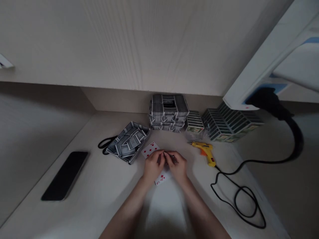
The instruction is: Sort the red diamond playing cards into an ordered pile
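My left hand [153,164] and my right hand [177,163] meet at the fingertips in the middle of the table. The fingers of both are pinched together; what lies between them is too small and hidden to make out. Beyond my left hand a playing card with red diamonds [150,149] lies on the table. Another red-marked card [160,178] shows below and between my hands, partly covered by them. To the left is an open tray made of patterned cards [121,138], with loose folded pieces inside.
Black scissors [106,143] lie partly under the tray, a phone [65,176] further left. Stacked card boxes [168,111] and green-edged card stacks [216,124] stand at the back. On the right are a yellow glue gun [205,152] and its looped black cord [236,199].
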A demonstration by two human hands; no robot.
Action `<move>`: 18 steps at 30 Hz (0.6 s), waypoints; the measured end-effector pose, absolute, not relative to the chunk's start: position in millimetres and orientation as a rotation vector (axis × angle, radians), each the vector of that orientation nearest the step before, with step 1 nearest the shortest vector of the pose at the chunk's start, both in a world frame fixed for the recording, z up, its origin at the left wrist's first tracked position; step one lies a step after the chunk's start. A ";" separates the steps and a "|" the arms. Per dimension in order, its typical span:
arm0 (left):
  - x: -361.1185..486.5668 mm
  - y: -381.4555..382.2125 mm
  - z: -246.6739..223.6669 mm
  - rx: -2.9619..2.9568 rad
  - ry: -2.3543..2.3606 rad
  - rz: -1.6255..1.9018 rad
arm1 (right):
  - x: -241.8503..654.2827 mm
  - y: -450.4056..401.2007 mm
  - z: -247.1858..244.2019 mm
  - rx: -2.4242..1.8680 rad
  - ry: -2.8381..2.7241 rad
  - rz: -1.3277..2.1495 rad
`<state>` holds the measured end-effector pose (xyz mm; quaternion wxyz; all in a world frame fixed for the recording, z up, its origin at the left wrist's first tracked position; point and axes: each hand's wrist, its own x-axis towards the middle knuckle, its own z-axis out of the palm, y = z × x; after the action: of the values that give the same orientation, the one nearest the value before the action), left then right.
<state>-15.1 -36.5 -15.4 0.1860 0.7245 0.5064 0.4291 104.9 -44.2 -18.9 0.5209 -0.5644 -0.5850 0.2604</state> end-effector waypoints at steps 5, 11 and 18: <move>-14.0 -36.0 -16.6 2.053 1.427 1.212 | 103.5 -43.8 -18.8 -1.367 -1.367 0.652; -15.5 -35.1 -17.1 2.053 1.388 1.215 | 102.5 -42.5 -21.8 -1.356 -1.295 0.673; -14.7 -35.4 -18.3 2.011 1.438 1.221 | 100.3 -44.5 -14.6 -1.307 -1.248 0.736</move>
<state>-14.7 -35.4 -18.3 0.1910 0.7158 0.5120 0.4347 100.3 -44.5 -14.6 0.5607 -0.5546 -0.5296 0.3123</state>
